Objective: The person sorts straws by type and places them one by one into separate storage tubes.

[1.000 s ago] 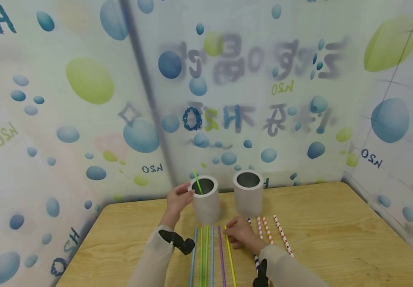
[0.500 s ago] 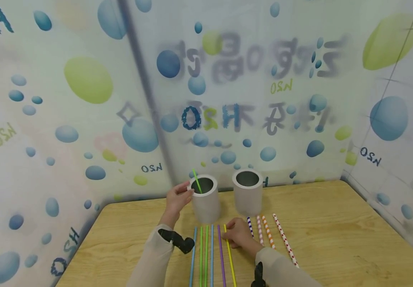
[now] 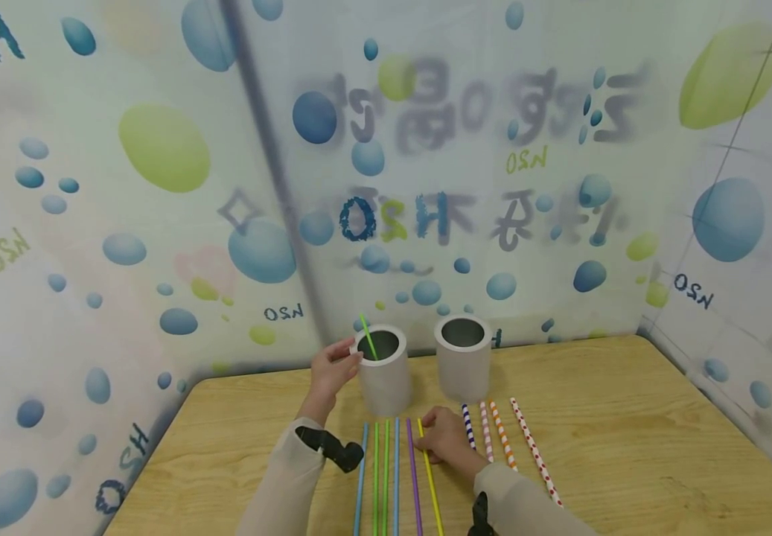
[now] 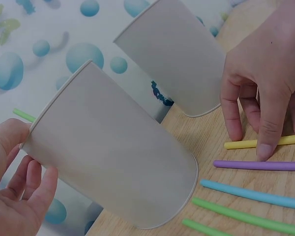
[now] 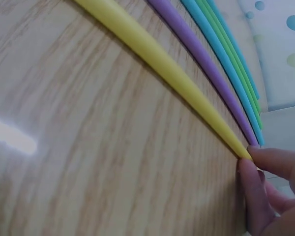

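Two light-grey cups stand on the table. My left hand (image 3: 333, 372) holds the left cup (image 3: 386, 383) at its rim, index finger and thumb against the edge. A green straw (image 3: 368, 339) leans inside that cup. Lower right, my right hand (image 3: 448, 439) pinches the far end of a yellow straw (image 3: 431, 480) lying on the table; in the right wrist view, thumb and finger (image 5: 273, 162) sit on either side of its tip. Beside it lies a purple straw (image 3: 414, 476), close to the thumb in the left wrist view.
Blue and green straws (image 3: 386, 476) lie side by side left of the purple one. The right cup (image 3: 464, 368) stands near the back wall. Several patterned straws (image 3: 534, 450) lie right of my right hand, partly behind the sleeve. A bubble-printed curtain (image 3: 386, 186) rises behind the table.
My right forearm has shifted slightly left, uncovering more of the dotted straw. The right fingers stay at the yellow straw's tip, and the left hand stays on the cup.
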`<state>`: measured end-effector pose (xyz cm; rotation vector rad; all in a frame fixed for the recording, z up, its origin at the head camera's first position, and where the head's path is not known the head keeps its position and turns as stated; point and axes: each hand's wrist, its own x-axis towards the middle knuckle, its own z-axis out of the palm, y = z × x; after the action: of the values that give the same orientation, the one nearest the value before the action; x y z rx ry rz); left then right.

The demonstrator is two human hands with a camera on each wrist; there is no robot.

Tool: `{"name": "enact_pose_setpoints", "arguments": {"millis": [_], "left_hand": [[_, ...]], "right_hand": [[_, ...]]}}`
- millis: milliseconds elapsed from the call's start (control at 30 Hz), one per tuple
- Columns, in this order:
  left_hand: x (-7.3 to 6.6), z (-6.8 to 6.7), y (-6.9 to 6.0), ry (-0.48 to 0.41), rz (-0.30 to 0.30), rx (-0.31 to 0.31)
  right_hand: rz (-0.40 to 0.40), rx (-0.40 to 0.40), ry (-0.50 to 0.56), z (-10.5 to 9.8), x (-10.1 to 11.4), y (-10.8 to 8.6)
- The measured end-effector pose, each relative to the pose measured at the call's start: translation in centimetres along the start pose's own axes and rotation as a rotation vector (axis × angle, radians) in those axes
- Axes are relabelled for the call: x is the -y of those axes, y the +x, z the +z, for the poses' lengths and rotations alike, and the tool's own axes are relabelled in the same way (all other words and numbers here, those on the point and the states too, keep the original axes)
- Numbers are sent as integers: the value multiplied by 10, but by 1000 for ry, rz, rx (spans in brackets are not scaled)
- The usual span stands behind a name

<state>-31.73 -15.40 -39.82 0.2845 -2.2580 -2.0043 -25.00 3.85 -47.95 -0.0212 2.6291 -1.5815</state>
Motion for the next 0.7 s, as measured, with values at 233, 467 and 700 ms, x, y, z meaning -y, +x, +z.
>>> {"name": "enact_pose_setpoints", "arguments": {"millis": [233, 467, 700], "left_hand": [[-2, 0, -2, -6, -3, 1], [-4, -1, -3, -3, -1, 10], [-5, 0, -3, -5, -9, 10]], "right_hand": [[25, 0, -28, 0, 0, 2], [9, 3, -51, 0, 0, 1], [-4, 2, -74, -1, -2, 3]]}}
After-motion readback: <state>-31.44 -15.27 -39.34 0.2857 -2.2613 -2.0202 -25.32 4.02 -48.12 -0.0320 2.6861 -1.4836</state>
